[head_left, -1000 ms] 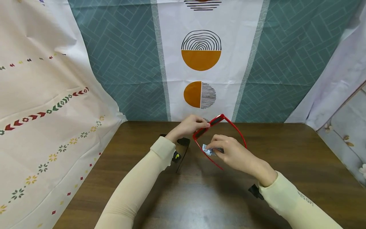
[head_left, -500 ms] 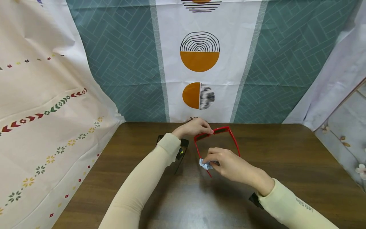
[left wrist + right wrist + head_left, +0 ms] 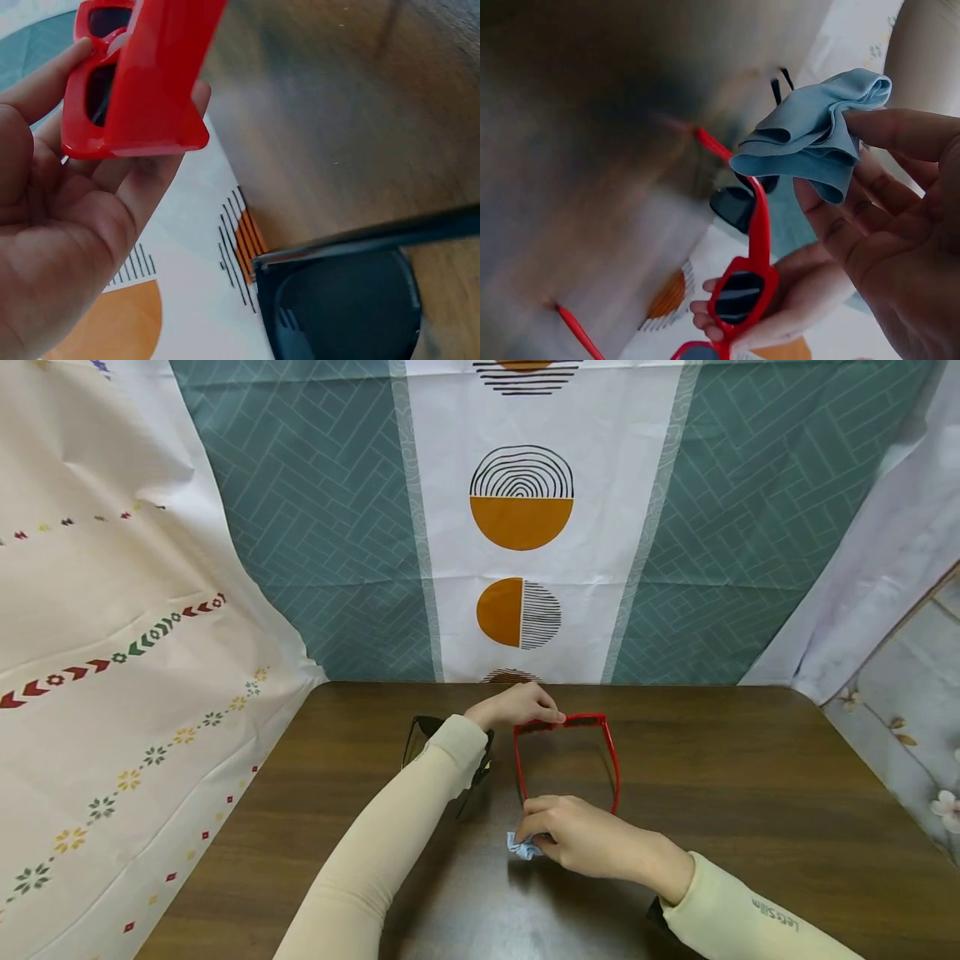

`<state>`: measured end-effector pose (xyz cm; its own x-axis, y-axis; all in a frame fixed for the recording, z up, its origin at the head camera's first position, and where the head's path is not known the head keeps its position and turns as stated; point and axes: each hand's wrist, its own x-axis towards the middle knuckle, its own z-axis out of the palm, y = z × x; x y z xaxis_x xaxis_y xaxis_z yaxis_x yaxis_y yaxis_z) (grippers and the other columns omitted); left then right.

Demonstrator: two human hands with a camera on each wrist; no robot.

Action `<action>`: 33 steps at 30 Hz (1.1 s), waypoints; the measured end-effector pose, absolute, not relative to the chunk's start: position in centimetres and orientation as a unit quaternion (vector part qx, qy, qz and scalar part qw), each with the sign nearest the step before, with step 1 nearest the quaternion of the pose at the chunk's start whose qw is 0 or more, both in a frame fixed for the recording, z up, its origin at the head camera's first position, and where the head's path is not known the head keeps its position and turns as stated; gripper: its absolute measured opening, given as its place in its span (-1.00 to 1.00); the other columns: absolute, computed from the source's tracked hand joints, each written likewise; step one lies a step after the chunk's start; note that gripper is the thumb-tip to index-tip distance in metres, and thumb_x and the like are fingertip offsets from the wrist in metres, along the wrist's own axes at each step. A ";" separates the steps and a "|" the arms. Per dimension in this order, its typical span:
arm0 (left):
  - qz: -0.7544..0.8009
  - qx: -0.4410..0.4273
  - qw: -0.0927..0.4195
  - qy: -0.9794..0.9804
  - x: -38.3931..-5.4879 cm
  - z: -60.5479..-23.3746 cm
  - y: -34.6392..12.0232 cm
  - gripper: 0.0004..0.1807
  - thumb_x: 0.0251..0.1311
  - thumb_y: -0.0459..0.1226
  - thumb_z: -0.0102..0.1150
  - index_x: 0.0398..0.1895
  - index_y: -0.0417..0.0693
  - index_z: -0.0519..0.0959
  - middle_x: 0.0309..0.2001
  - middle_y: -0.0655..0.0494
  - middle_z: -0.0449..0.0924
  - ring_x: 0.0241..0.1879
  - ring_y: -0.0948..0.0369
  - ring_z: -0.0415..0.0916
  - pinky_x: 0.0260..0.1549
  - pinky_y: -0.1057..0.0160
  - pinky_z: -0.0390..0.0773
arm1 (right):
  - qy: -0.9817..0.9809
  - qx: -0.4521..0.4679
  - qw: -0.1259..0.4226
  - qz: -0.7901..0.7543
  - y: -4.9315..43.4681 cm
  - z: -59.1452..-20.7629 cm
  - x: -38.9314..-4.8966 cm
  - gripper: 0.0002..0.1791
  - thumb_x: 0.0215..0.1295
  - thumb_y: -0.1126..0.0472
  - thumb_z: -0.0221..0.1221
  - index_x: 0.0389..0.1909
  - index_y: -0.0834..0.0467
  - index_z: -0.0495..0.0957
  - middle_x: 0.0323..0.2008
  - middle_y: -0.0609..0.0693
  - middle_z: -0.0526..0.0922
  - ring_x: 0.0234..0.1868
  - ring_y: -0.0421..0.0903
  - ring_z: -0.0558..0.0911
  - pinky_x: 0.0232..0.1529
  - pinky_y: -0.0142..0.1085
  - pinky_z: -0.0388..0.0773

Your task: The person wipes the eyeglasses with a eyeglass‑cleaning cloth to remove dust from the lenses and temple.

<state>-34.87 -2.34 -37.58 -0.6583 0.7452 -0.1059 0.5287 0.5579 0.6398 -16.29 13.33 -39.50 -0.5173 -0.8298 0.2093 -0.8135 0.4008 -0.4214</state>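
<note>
My left hand [image 3: 517,706] pinches a pair of red sunglasses [image 3: 585,721] by the bridge, thumb on one side and fingers on the other. Both dark lenses face away from me, and the two unfolded temples point towards me. In my right hand [image 3: 592,839], a crumpled light-blue cloth [image 3: 522,847] is pinched between thumb and fingers. The right wrist view shows the cloth [image 3: 810,135] bunched into folds, overlapping one red temple [image 3: 759,232]. From the head, this hand hides the end of the left temple.
Black sunglasses [image 3: 429,725] rest on the brown wooden table [image 3: 712,760], partly hidden behind the left sleeve; one dark lens [image 3: 345,307] shows close below the left hand. A patterned curtain [image 3: 322,568] hangs behind the table's far edge.
The red sunglasses have come down and swung from a slant to nearly square with me. My right hand has drawn the cloth along the left temple towards me, to its end.
</note>
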 end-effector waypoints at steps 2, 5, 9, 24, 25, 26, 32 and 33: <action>0.283 0.361 0.187 0.868 -35.0 -37.9 -2.3 -0.69 0.52 -0.09 0.15 0.01 -0.05 0.79 0.04 0.12 0.74 -0.03 0.24 0.55 -0.04 0.30 0.54 | 0.836 -0.494 0.028 -0.240 13.1 -40.0 -16.1 -0.74 0.28 0.49 0.33 -0.16 0.09 0.77 -0.26 -0.23 0.59 -0.22 -0.37 0.58 -0.14 -0.47 0.59; 0.279 0.354 0.188 0.873 -35.1 -38.5 -2.2 -0.67 0.53 -0.08 0.13 0.02 -0.06 0.78 0.05 0.09 0.73 0.01 0.21 0.56 0.01 0.26 0.55 | 0.836 -0.497 0.036 -0.229 12.9 -40.5 -15.9 -0.75 0.29 0.49 0.32 -0.17 0.09 0.77 -0.28 -0.22 0.58 -0.22 -0.37 0.59 -0.14 -0.47 0.59; 0.271 0.354 0.176 0.878 -35.3 -39.2 -2.1 -0.63 0.54 -0.06 0.11 -0.01 -0.11 0.79 -0.01 0.10 0.73 -0.08 0.22 0.53 -0.08 0.30 0.51 | 0.842 -0.498 0.032 -0.207 12.6 -40.9 -15.6 -0.74 0.27 0.50 0.31 -0.18 0.09 0.78 -0.32 -0.22 0.55 -0.25 -0.36 0.59 -0.17 -0.49 0.58; 0.275 0.336 0.165 0.886 -35.0 -39.8 -1.6 -0.67 0.55 -0.15 0.12 -0.09 -0.20 0.78 -0.19 0.11 0.70 -0.27 0.25 0.41 -0.25 0.34 0.40 | 0.853 -0.489 0.052 -0.175 11.6 -41.8 -14.8 -0.75 0.31 0.45 0.31 -0.16 0.04 0.78 -0.28 -0.24 0.57 -0.21 -0.39 0.58 -0.23 -0.48 0.57; 0.268 0.338 0.162 0.888 -35.0 -39.8 -1.5 -0.67 0.55 -0.15 0.12 -0.10 -0.20 0.78 -0.19 0.11 0.70 -0.26 0.24 0.40 -0.24 0.34 0.39 | 0.854 -0.489 0.051 -0.171 11.6 -41.8 -14.8 -0.75 0.31 0.44 0.31 -0.16 0.03 0.78 -0.28 -0.25 0.57 -0.21 -0.39 0.58 -0.24 -0.48 0.56; 0.260 0.340 0.160 0.890 -35.0 -39.8 -1.4 -0.67 0.55 -0.15 0.12 -0.10 -0.19 0.78 -0.18 0.12 0.70 -0.25 0.24 0.40 -0.23 0.34 0.39 | 0.853 -0.491 0.049 -0.167 11.5 -41.9 -14.7 -0.75 0.31 0.43 0.31 -0.17 0.02 0.78 -0.29 -0.26 0.56 -0.22 -0.39 0.58 -0.24 -0.49 0.55; 0.222 0.342 0.153 0.900 -34.9 -40.0 -0.8 -0.70 0.56 -0.16 0.12 -0.10 -0.14 0.79 -0.18 0.13 0.69 -0.22 0.23 0.40 -0.18 0.32 0.41 | 0.850 -0.503 0.033 -0.154 11.3 -42.2 -14.3 -0.74 0.25 0.43 0.34 -0.20 0.00 0.78 -0.32 -0.27 0.54 -0.23 -0.40 0.57 -0.28 -0.54 0.52; 0.217 0.339 0.152 0.903 -34.9 -40.1 -0.7 -0.70 0.56 -0.15 0.12 -0.10 -0.13 0.79 -0.20 0.14 0.68 -0.22 0.23 0.40 -0.18 0.32 0.41 | 0.849 -0.504 0.031 -0.154 11.3 -42.2 -14.3 -0.73 0.24 0.43 0.34 -0.20 -0.01 0.78 -0.32 -0.27 0.54 -0.23 -0.41 0.56 -0.29 -0.54 0.51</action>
<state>-34.93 -0.71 -40.06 -0.7237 0.6783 -0.1270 0.5463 0.6756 0.4952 -14.27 11.33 -42.21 -0.4902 -0.8655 0.1027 -0.8463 0.4444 -0.2938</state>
